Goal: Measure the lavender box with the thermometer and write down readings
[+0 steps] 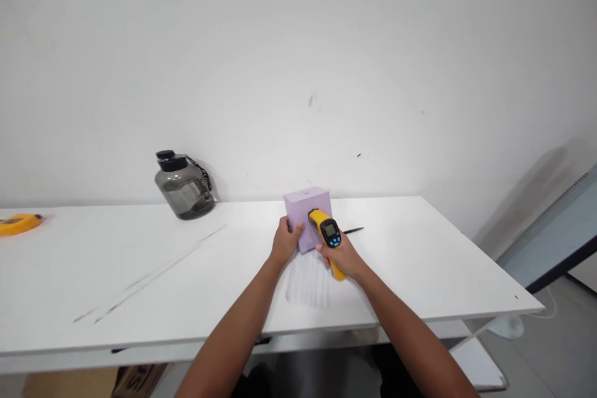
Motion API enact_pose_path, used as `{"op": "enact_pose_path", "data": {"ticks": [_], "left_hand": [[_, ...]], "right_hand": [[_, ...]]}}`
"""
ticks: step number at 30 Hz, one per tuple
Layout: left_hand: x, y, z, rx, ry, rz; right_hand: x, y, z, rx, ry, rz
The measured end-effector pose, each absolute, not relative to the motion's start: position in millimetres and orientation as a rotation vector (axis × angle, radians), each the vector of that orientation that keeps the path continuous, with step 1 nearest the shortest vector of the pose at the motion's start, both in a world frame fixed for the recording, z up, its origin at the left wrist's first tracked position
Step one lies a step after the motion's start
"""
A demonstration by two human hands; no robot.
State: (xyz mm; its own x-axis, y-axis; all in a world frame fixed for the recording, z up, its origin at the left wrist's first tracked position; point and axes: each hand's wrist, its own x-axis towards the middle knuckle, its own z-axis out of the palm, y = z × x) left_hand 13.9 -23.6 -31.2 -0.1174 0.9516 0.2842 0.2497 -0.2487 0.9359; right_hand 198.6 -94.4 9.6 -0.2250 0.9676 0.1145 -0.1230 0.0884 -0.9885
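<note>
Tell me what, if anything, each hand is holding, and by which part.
The left hand holds the pale purple rectangular box by its lower left side; the right hand grips the yellow-and-black pistol-shaped device by its handle.

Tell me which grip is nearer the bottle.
Left. The left grip holds the box, right of the bottle; the right grip, around the thermometer, is farther right.

One box (301,211), one thermometer (329,232), one bottle (183,189).
</note>
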Motion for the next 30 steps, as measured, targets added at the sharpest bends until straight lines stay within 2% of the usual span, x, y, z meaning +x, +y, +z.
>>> {"op": "enact_pose_path", "data": {"ticks": [20, 23, 27, 30], "left_hand": [[15.5, -23.5, -31.3, 1.487, 1.337, 1.422], [16.1, -21.5, -33.2, 1.447, 1.338, 1.431], [16.7, -19.7, -33.7, 1.435, 1.342, 1.449], [16.8, -18.8, -33.3, 1.425, 1.34, 1.451]], "right_hand": [[201.0, -93.2, 4.3, -0.952, -1.373, 1.318], [199.9, -94.5, 4.1, -1.004, -1.398, 1.196], [201.7, -95.3, 4.7, -1.065, -1.453, 0.848], [203.1, -94.6, 5.7, -1.111, -1.438, 0.746]]}}
